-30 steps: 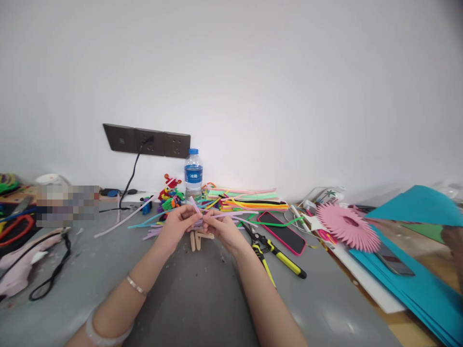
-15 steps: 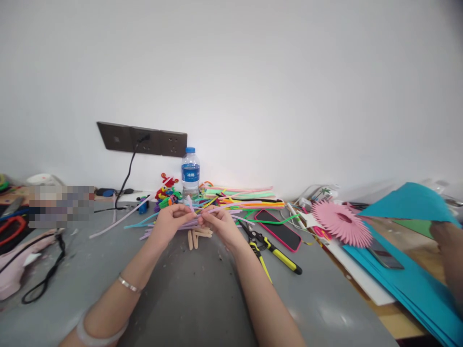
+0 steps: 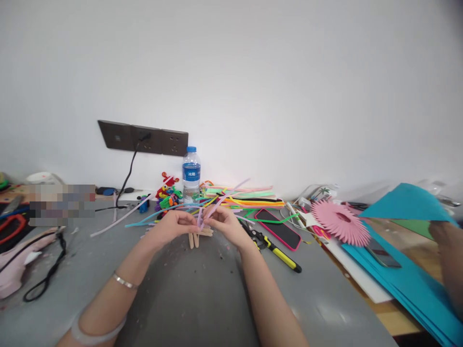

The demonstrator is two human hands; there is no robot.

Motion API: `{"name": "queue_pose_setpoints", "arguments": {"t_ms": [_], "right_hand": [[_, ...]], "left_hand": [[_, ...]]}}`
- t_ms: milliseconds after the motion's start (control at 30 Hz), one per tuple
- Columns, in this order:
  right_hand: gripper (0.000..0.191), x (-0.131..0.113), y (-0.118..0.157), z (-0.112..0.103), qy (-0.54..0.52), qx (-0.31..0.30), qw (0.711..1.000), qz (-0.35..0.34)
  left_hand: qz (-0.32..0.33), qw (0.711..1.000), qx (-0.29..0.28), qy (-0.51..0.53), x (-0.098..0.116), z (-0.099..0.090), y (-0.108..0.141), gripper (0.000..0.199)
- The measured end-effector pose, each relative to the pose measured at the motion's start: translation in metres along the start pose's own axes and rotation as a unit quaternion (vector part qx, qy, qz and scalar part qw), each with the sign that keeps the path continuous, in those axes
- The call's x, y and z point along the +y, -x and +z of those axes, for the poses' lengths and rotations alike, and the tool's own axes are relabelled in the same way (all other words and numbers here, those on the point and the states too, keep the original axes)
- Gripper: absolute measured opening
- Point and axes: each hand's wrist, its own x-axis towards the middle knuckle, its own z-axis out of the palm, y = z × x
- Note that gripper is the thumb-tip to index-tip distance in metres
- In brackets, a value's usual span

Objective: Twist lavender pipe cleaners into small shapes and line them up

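Note:
Pinched between my left hand and my right hand is a lilac pipe cleaner, bent near my fingertips, with one long end slanting up to the right. Both hands are closed on it, almost touching each other. Just below them, several wooden craft sticks lie on the grey table. More loose pipe cleaners, such as a blue one, spread out behind my hands and are partly hidden by them.
A water bottle stands by the wall beside colourful pipe-cleaner figures. Yellow-black pliers and a pink-cased phone lie right. Farther right, another person's hand holds blue paper. A pink glue gun lies left.
The lilac pipe cleaner's long end has swung from nearly flat to slanting upward right. My hands have shifted slightly right and closer together.

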Motion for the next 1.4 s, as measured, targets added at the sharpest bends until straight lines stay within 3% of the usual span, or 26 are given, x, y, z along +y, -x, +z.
{"name": "queue_pose_setpoints", "arguments": {"t_ms": [200,333,500,633,767,1033,1400], "right_hand": [[0.015,0.003,-0.001,-0.002,-0.017,0.005,1.000,-0.003],[0.015,0.007,-0.002,-0.002,-0.021,0.004,1.000,0.003],[0.018,0.011,-0.003,-0.003,-0.041,0.043,0.998,0.008],[0.022,0.010,-0.005,-0.003,-0.055,0.084,0.995,0.015],[0.026,0.007,-0.006,-0.002,-0.063,0.117,0.991,0.031],[0.026,0.007,-0.007,-0.001,-0.054,0.115,0.992,0.025],[0.023,0.014,-0.007,-0.009,-0.010,0.113,0.992,0.059]], "left_hand": [[-0.051,0.995,-0.081,-0.035,0.001,-0.002,0.002,0.025],[-0.054,0.993,-0.096,-0.041,0.000,-0.002,0.001,0.026],[-0.017,0.997,-0.062,-0.035,-0.004,0.000,-0.001,0.025],[0.054,0.998,-0.025,-0.035,-0.007,0.005,-0.004,0.029],[0.123,0.982,0.051,-0.131,-0.011,0.011,-0.008,0.022],[0.120,0.965,0.089,-0.216,-0.014,0.013,-0.008,0.021],[0.116,0.940,0.071,-0.313,-0.010,0.006,-0.006,0.026]]}}
